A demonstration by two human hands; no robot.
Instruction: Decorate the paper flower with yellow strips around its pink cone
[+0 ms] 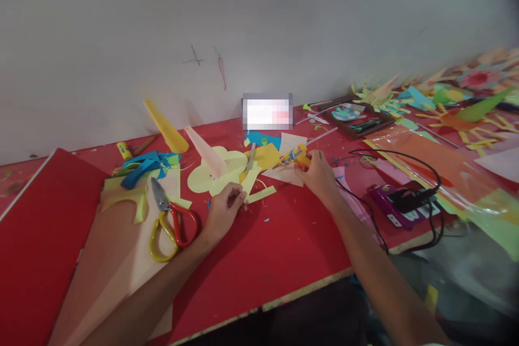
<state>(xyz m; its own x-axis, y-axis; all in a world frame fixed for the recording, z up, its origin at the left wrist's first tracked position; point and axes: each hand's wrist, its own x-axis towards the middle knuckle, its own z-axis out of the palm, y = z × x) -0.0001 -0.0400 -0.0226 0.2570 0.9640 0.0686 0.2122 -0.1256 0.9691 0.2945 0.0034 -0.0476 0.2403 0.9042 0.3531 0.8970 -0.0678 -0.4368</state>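
My left hand [224, 210] rests on the red table [284, 248] with its fingers curled onto the edge of a pale yellow flower-shaped paper cutout [217, 175]. A pink paper cone [206, 151] stands tilted on that cutout. My right hand [318, 174] is closed around an orange glue gun [298, 157] whose tip points left over yellow and cream paper scraps [267, 159]. A black cord [381, 194] runs from the gun towards the right.
Red-and-yellow scissors [170, 221] lie on peach paper [117, 259] at the left, beside blue strips [144, 165] and a yellow cone [165, 127]. A purple power strip [399, 208] sits at the right. Paper suns and sheets crowd the far right. A white board [203, 38] walls the back.
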